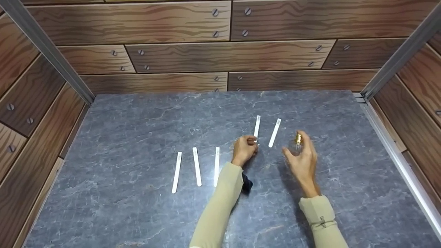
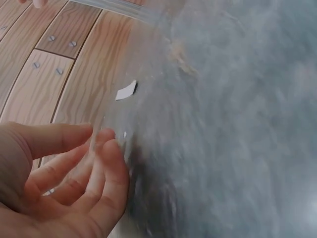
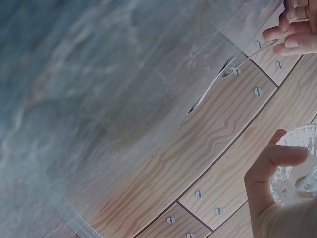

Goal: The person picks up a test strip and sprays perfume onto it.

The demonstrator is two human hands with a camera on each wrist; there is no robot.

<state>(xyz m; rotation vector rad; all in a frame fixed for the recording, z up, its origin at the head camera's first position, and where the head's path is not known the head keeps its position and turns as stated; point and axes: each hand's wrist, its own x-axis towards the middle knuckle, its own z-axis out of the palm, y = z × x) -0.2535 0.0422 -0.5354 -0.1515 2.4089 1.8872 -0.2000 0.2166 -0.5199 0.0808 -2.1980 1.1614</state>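
Observation:
My left hand (image 1: pixel 244 148) pinches the near end of a white paper strip (image 1: pixel 257 125) between thumb and fingers. The strip slants away from me and carries small dark print at its far end. To its right, another printed strip (image 1: pixel 275 133) lies on the table. My right hand (image 1: pixel 303 160) grips a clear glass perfume bottle (image 1: pixel 295 146) with a gold spray top (image 1: pixel 298 138), the index finger up at that top. In the right wrist view, the ribbed glass base of the bottle (image 3: pixel 285 184) shows behind the thumb.
Left of my left arm, three more white strips (image 1: pixel 176 172) lie in a loose row on the grey marbled table (image 1: pixel 131 213). Wood-patterned panels (image 1: pixel 179 22) enclose the back and sides, with metal rails at the corners. A dark object (image 1: pixel 247 183) shows beside the left cuff.

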